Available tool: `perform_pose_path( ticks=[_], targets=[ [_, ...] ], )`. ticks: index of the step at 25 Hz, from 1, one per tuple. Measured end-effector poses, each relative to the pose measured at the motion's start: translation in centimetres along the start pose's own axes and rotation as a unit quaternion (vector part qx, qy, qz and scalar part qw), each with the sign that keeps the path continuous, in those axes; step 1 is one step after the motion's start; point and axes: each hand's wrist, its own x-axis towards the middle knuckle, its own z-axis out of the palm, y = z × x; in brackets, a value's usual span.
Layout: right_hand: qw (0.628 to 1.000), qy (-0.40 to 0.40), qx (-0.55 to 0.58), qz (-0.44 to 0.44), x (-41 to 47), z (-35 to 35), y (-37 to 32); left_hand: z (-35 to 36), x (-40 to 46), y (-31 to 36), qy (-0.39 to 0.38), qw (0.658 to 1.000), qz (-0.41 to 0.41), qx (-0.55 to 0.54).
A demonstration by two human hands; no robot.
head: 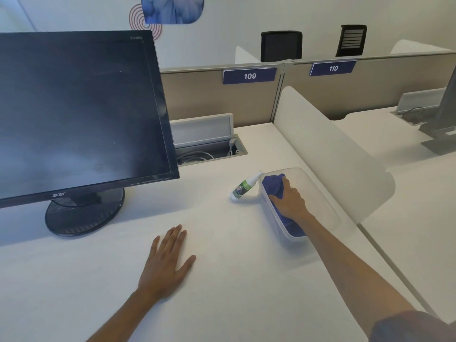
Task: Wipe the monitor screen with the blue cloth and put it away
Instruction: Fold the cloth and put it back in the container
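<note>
A: Nearest the camera, what's there?
B: Left hand [165, 264], flat on the white worktop [222, 280], palm down, fingers straight and a bit spread, holding nothing. Bare forearm runs back to the bottom edge.

A: Right hand?
B: Right hand [290, 199] is further out and to the right, reaching into a clear plastic container [328, 206]. It rests on the blue cloth [272, 185], fingers bent down over the fabric. Looks like pressing or a loose grip; fingertips are buried in the folds, so I can't tell which. Dark sleeve shows at the bottom right corner.

A: Cloth position?
B: Inside the container, bunched up, lying along its left wall. Part of it is under the hand and wrist.

A: Anything beside the container?
B: Small white spray bottle [243, 187] with a green label, lying tilted on the worktop, nozzle end touching or just beside the container's left rim.

A: Monitor?
B: Black monitor [79, 112] at the left, on a round black base, screen dark with faint smudgy patches. Well apart from both hands.

A: Further back?
B: Open cable hatch [209, 144] in the worktop behind the monitor, white cables inside. White curved divider [333, 149] right of the container. Beige partition [217, 97] with blue tags reading 109 and 110. Two black chair backs [281, 45] beyond it.
</note>
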Motion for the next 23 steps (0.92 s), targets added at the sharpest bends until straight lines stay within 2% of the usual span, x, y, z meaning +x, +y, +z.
perform_pose_path(
  ticks=[5, 7, 9, 10, 11, 13, 14, 16, 19, 21, 23],
  targets=[
    [0.992, 0.013, -0.103, -0.067, -0.1, -1.6, 0.5, 0.0, 0.0, 0.0, 0.003, 1.000, 0.003, -0.006],
    [0.976, -0.030, -0.208, -0.059, -0.8, -2.5, -0.1, 0.0, 0.0, 0.1, 0.005, 1.000, 0.003, -0.008],
    [0.943, -0.073, -0.322, -0.026, -2.0, -2.4, -0.8, -0.1, -0.1, 0.1, 0.007, 1.000, 0.004, -0.007],
    [0.934, -0.045, -0.354, -0.031, -2.5, -2.2, -1.1, -0.1, -0.1, 0.1, 0.006, 1.000, 0.004, -0.007],
    [0.930, 0.022, -0.363, -0.053, -2.9, -2.2, -1.6, -0.1, -0.1, 0.1, 0.006, 1.000, 0.004, -0.007],
    [0.920, 0.187, -0.312, -0.142, -3.0, -2.5, -2.5, 0.0, 0.0, 0.1, 0.007, 1.000, 0.003, -0.007],
    [0.918, 0.220, -0.278, -0.180, -2.6, -2.5, -2.5, 0.0, 0.0, 0.1, 0.007, 1.000, 0.002, -0.006],
    [0.937, 0.150, -0.240, -0.206, -1.8, -1.9, -1.9, 0.0, 0.0, 0.0, 0.007, 1.000, 0.001, -0.004],
    [0.955, -0.015, -0.254, -0.153, -1.3, -0.3, -0.4, -0.1, 0.0, 0.1, 0.007, 1.000, 0.002, 0.000],
    [0.947, -0.023, -0.287, -0.141, -0.7, -0.5, -1.0, -0.1, 0.0, 0.1, 0.009, 1.000, 0.001, -0.001],
    [0.938, 0.049, -0.309, -0.146, -0.3, -1.5, -3.1, -0.2, 0.1, 0.1, 0.008, 1.000, 0.000, -0.002]
  ],
)
